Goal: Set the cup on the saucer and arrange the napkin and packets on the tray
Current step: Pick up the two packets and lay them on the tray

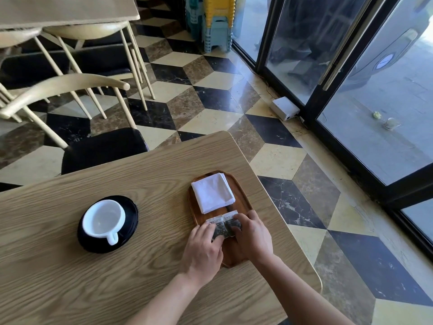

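A white cup [103, 219] stands on a black saucer [132, 214] at the left of the wooden table, its handle pointing toward me. To the right lies an oval wooden tray [243, 195]. A folded white napkin [212, 192] covers the tray's far half. Two clear packets of dark tea lie side by side on the near half: the left packet [217, 227] and the right packet [230, 222]. My left hand [202, 249] presses fingertips on the left packet. My right hand [251, 235] rests fingers on the right packet. Both hands hide the tray's near end.
The table [93, 289] ends just right of the tray, with its rounded corner near my right forearm. A black-seated chair [103, 148] is tucked at the far edge. Glass doors [351, 90] run along the right, above a checkered floor.
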Demonstrator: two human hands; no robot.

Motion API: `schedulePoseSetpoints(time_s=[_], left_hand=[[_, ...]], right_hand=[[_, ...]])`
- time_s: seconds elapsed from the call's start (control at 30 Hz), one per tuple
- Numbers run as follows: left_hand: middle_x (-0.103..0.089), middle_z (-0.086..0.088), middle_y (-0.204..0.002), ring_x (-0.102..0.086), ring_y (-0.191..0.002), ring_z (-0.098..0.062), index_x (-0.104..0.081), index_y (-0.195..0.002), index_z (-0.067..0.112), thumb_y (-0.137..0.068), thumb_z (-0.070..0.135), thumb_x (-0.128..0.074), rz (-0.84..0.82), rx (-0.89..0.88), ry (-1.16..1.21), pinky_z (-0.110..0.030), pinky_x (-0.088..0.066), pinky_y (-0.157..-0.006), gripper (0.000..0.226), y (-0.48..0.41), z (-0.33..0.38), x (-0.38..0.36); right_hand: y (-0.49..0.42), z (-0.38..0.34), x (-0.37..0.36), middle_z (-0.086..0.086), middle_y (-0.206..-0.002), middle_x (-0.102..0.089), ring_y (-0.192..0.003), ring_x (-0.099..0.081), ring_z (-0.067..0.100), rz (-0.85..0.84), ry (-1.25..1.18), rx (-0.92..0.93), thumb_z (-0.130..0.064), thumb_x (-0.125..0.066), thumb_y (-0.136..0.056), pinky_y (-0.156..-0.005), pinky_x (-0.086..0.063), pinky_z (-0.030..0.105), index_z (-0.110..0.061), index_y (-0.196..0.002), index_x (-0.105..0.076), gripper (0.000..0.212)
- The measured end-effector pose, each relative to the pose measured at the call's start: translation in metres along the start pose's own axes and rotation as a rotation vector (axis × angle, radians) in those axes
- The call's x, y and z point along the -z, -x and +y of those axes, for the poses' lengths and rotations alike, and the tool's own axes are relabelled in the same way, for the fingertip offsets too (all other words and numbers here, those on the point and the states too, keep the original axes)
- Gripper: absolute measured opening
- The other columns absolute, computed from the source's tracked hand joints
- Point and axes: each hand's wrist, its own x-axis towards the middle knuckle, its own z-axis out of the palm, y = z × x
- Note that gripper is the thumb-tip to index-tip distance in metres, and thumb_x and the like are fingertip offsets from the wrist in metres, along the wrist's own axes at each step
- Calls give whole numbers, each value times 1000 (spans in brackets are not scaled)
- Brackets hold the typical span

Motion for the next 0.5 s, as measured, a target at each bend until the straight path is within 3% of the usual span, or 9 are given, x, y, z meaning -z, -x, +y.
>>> schedulePoseSetpoints(time_s=[0.2,0.5], left_hand=[[-66,-7,-119,-59,-120,-26,-70,-97,25,-79,21,-62,-47,-1,-23,-46,-48,-100,20,-1,-3,5],[-64,-7,-117,-58,-119,-27,-70,-99,27,-80,23,-61,-60,-8,-17,-49,-48,-99,22,-2,-3,6]], right_hand=[[-1,1,1,-5,-108,-53,-98,-60,19,-22,-23,-22,-34,-64,-90,-69,-51,32,-32,-115,-63,25],[-1,-1,0,-5,-104,-49,-96,-60,20,-25,-19,-32,-34,-63,-90,-63,-42,30,-31,-112,-61,22]])
